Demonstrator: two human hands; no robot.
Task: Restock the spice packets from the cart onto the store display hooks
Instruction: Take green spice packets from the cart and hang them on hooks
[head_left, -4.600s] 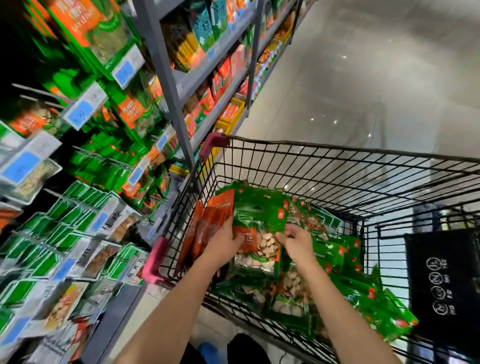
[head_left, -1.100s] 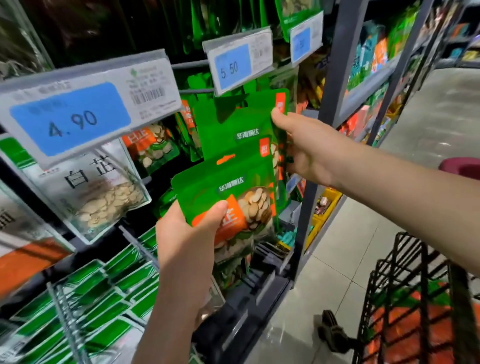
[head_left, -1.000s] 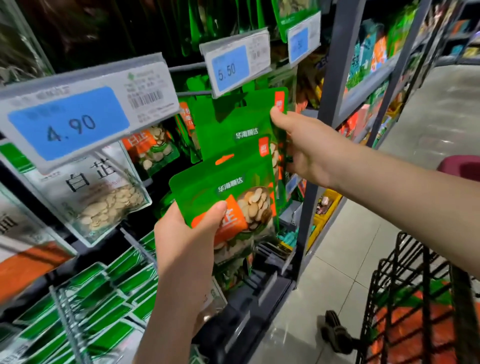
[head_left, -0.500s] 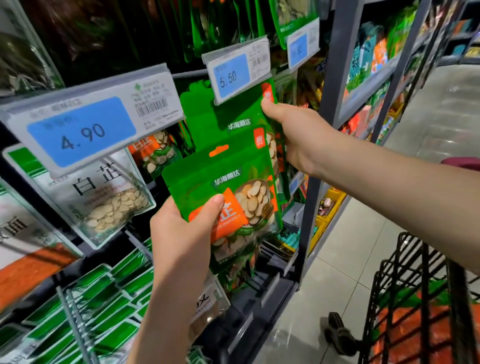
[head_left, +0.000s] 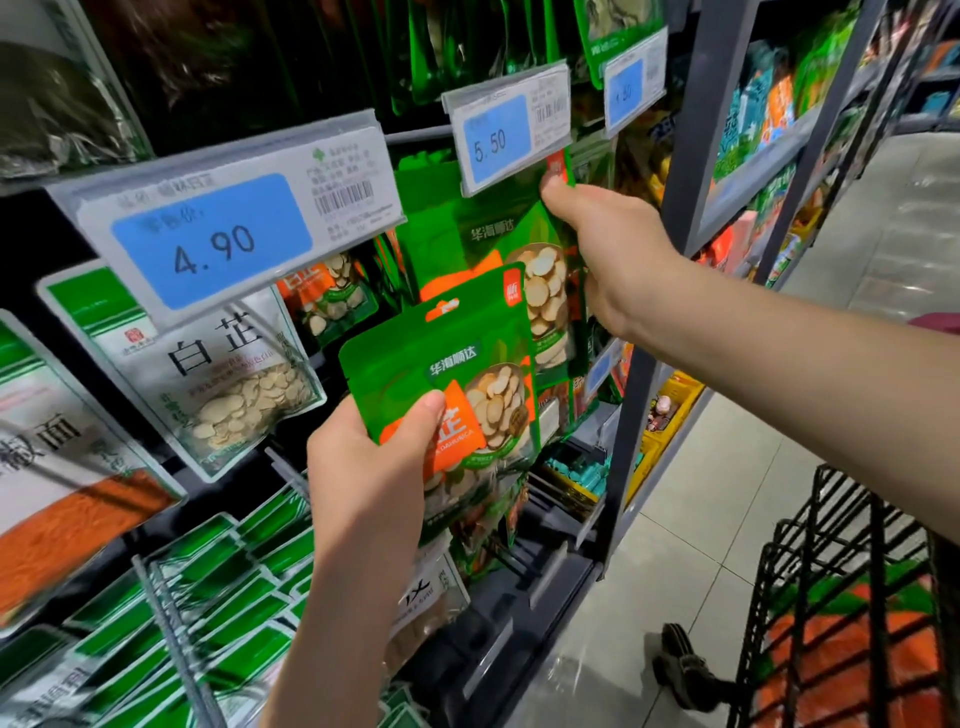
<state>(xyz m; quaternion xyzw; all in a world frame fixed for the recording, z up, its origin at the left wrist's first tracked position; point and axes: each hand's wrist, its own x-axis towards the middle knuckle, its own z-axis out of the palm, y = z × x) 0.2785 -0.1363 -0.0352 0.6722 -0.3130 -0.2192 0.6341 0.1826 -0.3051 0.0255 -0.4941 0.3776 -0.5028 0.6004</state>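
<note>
Plainly, the left hand (head_left: 371, 467) grips a green spice packet (head_left: 467, 364) by its lower corner, just below the right hand (head_left: 618, 254), which pinches a second packet (head_left: 493, 234) at its top edge. Both look light, floppy and slick, so I'd hold near the hang hole (head_left: 441, 307).

Left hand (head_left: 371, 470) grips packet (head_left: 457, 384); right hand (head_left: 618, 254) pinches hanging packet (head_left: 498, 234) (under 5.50 tag (head_left: 506, 127)).
</note>
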